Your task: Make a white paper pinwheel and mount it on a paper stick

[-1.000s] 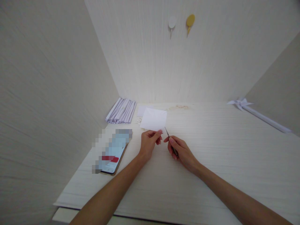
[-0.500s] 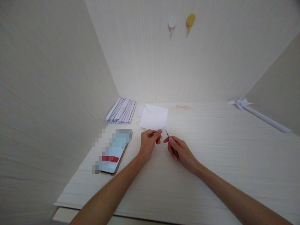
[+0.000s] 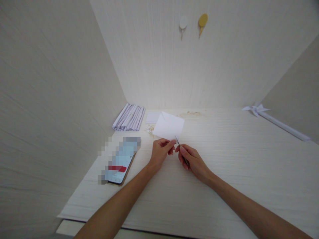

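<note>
My left hand (image 3: 160, 153) pinches the near edge of a small white paper sheet (image 3: 168, 126), held up above the pale wooden desk (image 3: 224, 172). My right hand (image 3: 193, 161) is closed around thin metal tweezers (image 3: 178, 145), whose tip points up and touches the sheet's lower right edge. The two hands are almost touching, near the middle of the desk.
A stack of folded white paper strips (image 3: 129, 117) lies at the back left, with another white sheet (image 3: 152, 117) and small scraps (image 3: 150, 128) beside it. A phone (image 3: 119, 161) rests at the left. A white paper pinwheel on a stick (image 3: 271, 120) lies at the right. Wall hooks (image 3: 193, 22) hang above.
The sheet has shifted to the right and tilted, uncovering the flat sheet and scraps behind it. The tweezers' tip now meets the sheet's edge. The hands have drawn slightly closer.
</note>
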Demonstrator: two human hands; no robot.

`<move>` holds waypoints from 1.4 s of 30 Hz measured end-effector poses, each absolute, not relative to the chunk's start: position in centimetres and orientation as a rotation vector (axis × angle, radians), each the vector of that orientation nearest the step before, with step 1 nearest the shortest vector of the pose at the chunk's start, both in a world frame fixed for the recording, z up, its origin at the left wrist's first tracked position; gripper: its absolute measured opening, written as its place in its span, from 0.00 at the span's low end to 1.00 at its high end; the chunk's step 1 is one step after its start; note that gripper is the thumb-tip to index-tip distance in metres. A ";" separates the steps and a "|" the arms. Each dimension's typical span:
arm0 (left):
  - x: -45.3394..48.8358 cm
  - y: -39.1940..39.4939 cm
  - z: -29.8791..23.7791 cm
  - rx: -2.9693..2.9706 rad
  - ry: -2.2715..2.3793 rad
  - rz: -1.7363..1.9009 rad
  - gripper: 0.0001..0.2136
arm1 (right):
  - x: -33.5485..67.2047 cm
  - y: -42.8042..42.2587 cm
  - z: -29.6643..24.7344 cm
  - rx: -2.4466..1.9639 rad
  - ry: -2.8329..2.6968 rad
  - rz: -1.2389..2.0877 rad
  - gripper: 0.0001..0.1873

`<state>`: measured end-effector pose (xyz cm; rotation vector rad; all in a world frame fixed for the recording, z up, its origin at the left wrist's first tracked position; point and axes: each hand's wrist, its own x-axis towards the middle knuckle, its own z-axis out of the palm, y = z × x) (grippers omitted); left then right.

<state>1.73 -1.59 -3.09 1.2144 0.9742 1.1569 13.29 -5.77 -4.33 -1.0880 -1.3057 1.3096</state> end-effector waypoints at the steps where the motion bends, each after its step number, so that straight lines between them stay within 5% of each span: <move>1: 1.7 -1.6 -3.1 1.209 0.974 1.159 0.10 | 13.3 -5.8 -4.3 -1.085 -1.307 1.310 0.13; 42: 1.6 -1.4 -3.5 0.922 0.896 1.307 0.07 | 13.3 -5.8 -4.3 -1.109 -1.263 1.380 0.13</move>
